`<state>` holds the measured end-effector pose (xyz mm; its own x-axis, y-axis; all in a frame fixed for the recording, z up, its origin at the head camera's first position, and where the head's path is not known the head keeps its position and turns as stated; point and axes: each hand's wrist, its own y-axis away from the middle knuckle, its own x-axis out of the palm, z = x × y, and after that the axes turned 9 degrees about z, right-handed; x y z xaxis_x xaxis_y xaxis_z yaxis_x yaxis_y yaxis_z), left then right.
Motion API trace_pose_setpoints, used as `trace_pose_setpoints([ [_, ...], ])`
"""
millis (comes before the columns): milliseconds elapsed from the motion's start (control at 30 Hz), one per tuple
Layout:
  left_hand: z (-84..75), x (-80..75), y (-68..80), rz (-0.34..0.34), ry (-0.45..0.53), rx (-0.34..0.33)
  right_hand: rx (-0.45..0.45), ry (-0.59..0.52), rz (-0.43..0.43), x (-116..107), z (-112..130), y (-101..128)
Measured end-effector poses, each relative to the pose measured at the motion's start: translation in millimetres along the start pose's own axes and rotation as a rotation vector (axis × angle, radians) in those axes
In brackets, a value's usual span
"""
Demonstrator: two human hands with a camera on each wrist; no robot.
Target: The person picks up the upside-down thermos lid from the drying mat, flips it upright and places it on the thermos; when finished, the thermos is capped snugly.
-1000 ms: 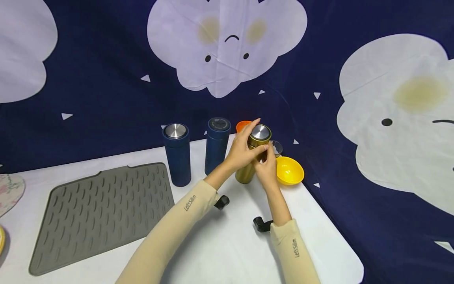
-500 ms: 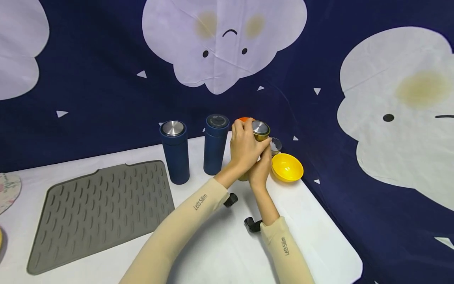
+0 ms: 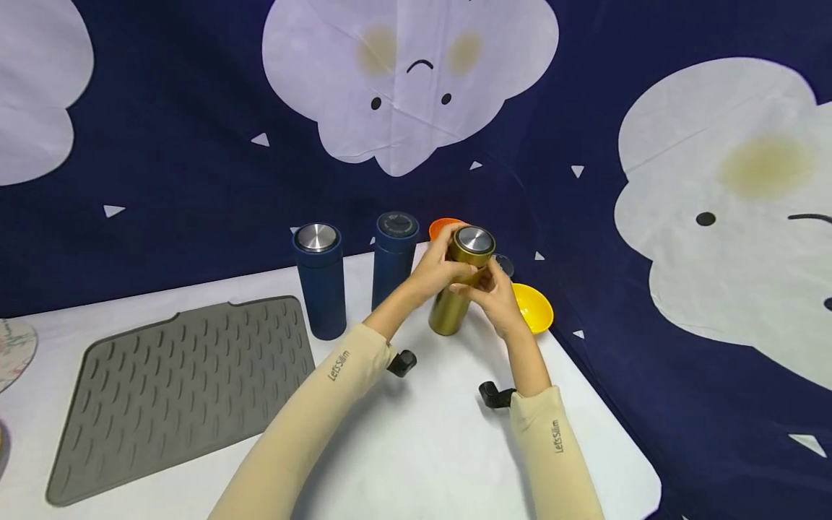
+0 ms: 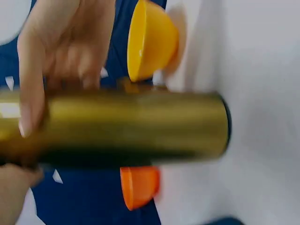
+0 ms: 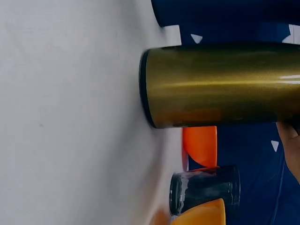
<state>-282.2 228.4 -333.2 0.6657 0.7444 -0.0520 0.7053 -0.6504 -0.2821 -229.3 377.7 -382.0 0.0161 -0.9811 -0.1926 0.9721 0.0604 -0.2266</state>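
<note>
A: Nearest the camera, bare white table [image 3: 416, 448] and both sleeves. Grey mat [image 3: 175, 390] to the left, untouched.

B: And the hands?

A: Both on the gold flask [image 3: 463, 289]. Left hand [image 3: 437, 269] curls round the upper body just under the cap [image 3: 474, 244]. Right hand [image 3: 497, 297] wraps the middle from the other side. Thumbs almost meet.

B: Is the flask on the table?

A: Base looks down or barely off, near the right rear corner. The flask leans a little to the right. Right wrist view shows the base edge [image 5: 146, 89] at the table surface, but I can't tell if there's a gap.

B: If that's a cap twist, how's the grip?

A: My read: the left hand sits too low, with fingers [image 4: 29, 89] on the body rather than the cap. Better to move it up so the fingertips ring the cap, lock the body with the right hand and keep the flask vertical. A tilt risks slipping on smooth metal.

B: Clearance?

A: Tight. Yellow bowl [image 3: 534, 309] is just beside the right hand; the orange cup [image 3: 443, 227] and a small dark glass [image 5: 204, 191] are right behind. Keep elbows in and don't sweep outward.

B: Further back?

A: Two blue flasks [image 3: 318, 282] stand upright left of the gold one, apart from the hands. Behind them, a navy cloud-print backdrop [image 3: 195, 130].
</note>
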Motion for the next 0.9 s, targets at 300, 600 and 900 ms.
trace_pose_setpoints([
  [300, -0.4, 17.9, 1.6, -0.322, -0.535, 0.254, -0.026, -0.041, -0.021, 1, -2, 4],
  [600, -3.7, 8.4, 10.3, -0.209, -0.5, 0.219, -0.03, -0.058, -0.011, 2, -5, 5],
  [900, 14.8, 7.9, 26.5, -0.27, -0.524, 0.363, -0.033, -0.058, 0.014, 4, -4, 2],
])
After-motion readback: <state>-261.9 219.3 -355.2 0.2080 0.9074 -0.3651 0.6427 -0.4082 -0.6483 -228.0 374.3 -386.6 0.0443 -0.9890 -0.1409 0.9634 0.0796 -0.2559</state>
